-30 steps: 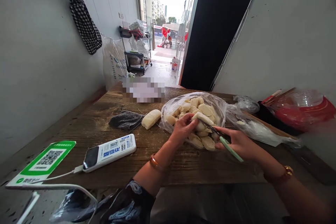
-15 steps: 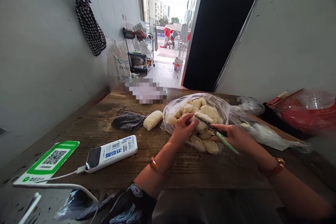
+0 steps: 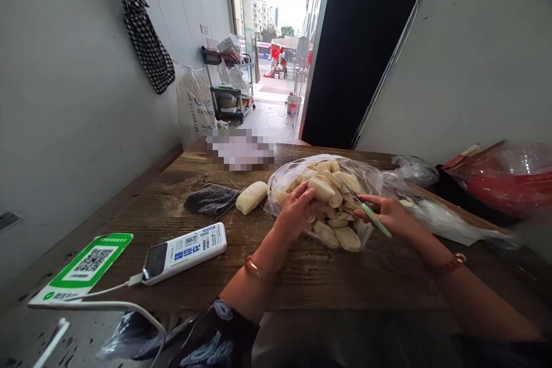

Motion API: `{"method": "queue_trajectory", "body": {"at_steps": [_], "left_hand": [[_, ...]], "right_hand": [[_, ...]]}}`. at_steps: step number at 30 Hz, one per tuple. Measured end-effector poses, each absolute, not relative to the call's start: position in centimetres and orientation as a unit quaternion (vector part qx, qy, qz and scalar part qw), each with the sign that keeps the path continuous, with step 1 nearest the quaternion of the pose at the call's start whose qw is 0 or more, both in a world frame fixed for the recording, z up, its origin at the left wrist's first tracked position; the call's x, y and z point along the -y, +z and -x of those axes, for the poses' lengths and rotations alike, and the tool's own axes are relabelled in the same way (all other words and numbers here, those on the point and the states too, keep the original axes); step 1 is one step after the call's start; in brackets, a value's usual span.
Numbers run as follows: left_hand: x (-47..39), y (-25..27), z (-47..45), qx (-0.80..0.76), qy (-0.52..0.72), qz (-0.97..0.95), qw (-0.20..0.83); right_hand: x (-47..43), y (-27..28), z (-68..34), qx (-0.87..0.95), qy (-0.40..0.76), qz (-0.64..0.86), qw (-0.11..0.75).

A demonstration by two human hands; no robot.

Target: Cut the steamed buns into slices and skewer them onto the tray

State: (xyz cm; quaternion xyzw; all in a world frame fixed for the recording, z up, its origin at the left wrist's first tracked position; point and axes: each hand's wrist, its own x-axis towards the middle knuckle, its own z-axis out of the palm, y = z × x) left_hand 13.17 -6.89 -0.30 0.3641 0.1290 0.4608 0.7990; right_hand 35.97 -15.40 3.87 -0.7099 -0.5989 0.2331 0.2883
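Observation:
My left hand (image 3: 295, 210) is closed around a pale, oblong steamed bun (image 3: 321, 190), held over a clear plastic bag (image 3: 280, 175). My right hand (image 3: 385, 214) grips a knife by its light green handle (image 3: 376, 220). Its narrow blade (image 3: 347, 186) points up and left, just right of the bun and apart from it. Cut bun pieces (image 3: 347, 238) fill the open bag, some lying at its near edge. Another whole bun (image 3: 252, 198) rests on the wooden table, left of the bag.
A dark grey cloth (image 3: 211, 199) lies left of the whole bun. Nearer are a white power bank (image 3: 196, 247) with a cable and a green QR-code card (image 3: 84, 264). Crumpled plastic (image 3: 448, 221) and a red bag (image 3: 509, 184) lie at right. A cart (image 3: 228, 83) stands beyond the table.
The knife blade has come away from the bun, moving right and turning. My left hand has shifted slightly left and lower, and the bun's top now shows more fully.

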Motion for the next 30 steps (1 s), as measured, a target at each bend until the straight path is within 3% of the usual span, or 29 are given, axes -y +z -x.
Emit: {"method": "queue_trajectory", "body": {"at_steps": [12, 30], "left_hand": [[6.6, -1.0, -13.3, -0.139, 0.466, -0.368, 0.793], [7.3, -0.9, -13.8, -0.154, 0.486, -0.409, 0.757]], "right_hand": [[20.8, 5.7, -34.4, 0.649, 0.25, 0.684, 0.222], [20.2, 5.8, -33.5, 0.661, 0.27, 0.673, 0.191]]}}
